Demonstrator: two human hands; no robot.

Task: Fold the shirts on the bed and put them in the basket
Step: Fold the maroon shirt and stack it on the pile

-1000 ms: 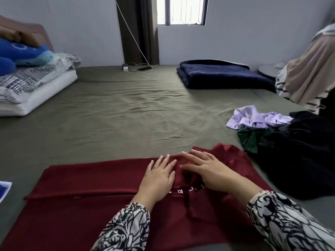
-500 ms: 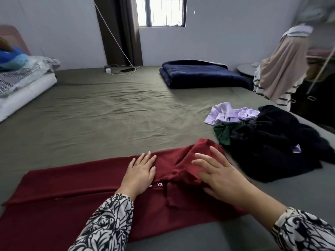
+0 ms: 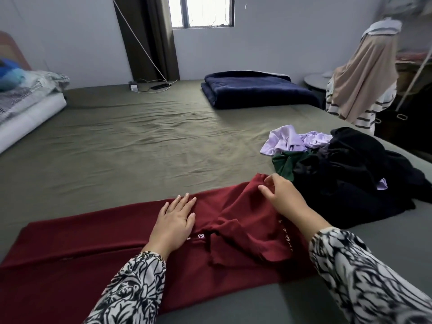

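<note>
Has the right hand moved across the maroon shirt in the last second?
Yes. The right hand went from beside the left hand out to the maroon shirt's far right corner, toward the dark clothes pile, and grips it.

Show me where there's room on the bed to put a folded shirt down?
The widest bare patch of green sheet lies beyond the red shirt, between the pillows on the left and the folded navy blanket. It is crowded on the right, where the lilac shirt, green shirt and black clothes are heaped beside the right hand.
</note>
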